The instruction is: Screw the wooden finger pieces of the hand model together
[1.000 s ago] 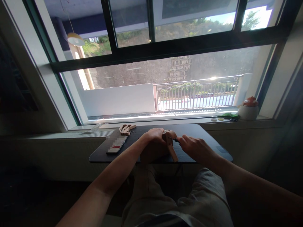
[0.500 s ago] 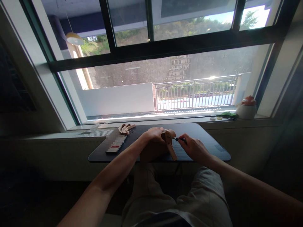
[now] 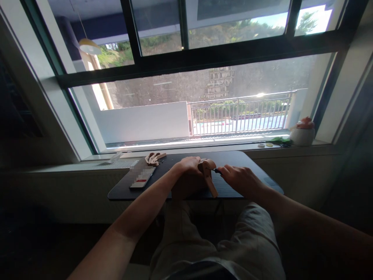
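Observation:
My left hand (image 3: 189,165) is closed on a brown wooden piece (image 3: 209,177) with a rounded top and a leg slanting down, at the near side of the dark table (image 3: 233,159). A larger brown block-like body (image 3: 186,186) lies in shadow below that hand; its kind I cannot make out. In my right hand (image 3: 236,177) is a screwdriver (image 3: 217,170) with a dark handle, its thin shaft pointing left and its tip at the wooden piece. The fingers wrap the handle and hide most of it.
Several light wooden parts (image 3: 154,158) lie at the table's back left, with small dark bits beside them. A phone (image 3: 142,179) lies near the left edge. Behind the table runs a windowsill bearing a white pot (image 3: 302,136) and green leaves (image 3: 280,141).
My right hand has turned at the wrist, its knuckles now lying flatter around the screwdriver handle. My left hand and the wooden piece stay almost in place.

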A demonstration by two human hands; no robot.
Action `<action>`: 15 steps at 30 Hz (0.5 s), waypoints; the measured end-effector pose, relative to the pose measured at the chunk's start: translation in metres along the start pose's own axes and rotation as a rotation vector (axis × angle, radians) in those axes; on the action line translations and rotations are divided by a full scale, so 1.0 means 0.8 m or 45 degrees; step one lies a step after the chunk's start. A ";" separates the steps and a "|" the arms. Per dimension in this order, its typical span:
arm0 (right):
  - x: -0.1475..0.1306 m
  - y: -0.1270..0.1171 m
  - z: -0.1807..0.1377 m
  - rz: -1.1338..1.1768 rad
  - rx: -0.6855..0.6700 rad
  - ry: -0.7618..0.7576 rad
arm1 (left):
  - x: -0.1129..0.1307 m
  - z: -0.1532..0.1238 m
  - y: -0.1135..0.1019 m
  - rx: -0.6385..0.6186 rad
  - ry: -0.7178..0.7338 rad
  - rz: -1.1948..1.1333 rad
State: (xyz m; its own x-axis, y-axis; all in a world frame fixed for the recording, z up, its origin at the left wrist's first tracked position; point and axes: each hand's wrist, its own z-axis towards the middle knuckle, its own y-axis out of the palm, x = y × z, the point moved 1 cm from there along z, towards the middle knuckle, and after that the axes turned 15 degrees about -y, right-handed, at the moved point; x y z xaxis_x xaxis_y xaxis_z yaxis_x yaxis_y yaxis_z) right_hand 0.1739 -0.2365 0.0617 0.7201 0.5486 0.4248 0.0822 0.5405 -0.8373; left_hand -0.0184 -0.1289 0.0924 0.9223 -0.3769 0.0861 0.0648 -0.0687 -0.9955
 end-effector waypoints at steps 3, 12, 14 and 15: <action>0.000 0.009 0.002 -0.001 -0.001 -0.048 | -0.002 0.004 0.002 0.006 0.042 0.011; -0.014 0.025 0.005 0.354 0.096 0.484 | -0.003 0.009 0.004 0.045 0.054 0.067; -0.013 0.021 0.004 0.418 0.080 0.517 | -0.003 0.009 0.004 0.029 0.028 0.074; -0.012 0.017 0.003 0.415 0.069 0.501 | -0.003 0.010 0.004 0.021 0.013 0.071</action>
State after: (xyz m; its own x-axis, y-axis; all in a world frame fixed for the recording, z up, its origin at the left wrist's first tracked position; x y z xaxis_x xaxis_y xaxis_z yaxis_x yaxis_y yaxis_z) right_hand 0.1665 -0.2331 0.0470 0.9081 0.4179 -0.0258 -0.2182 0.4198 -0.8810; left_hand -0.0175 -0.1210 0.0884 0.9207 -0.3890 0.0309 0.0200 -0.0322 -0.9993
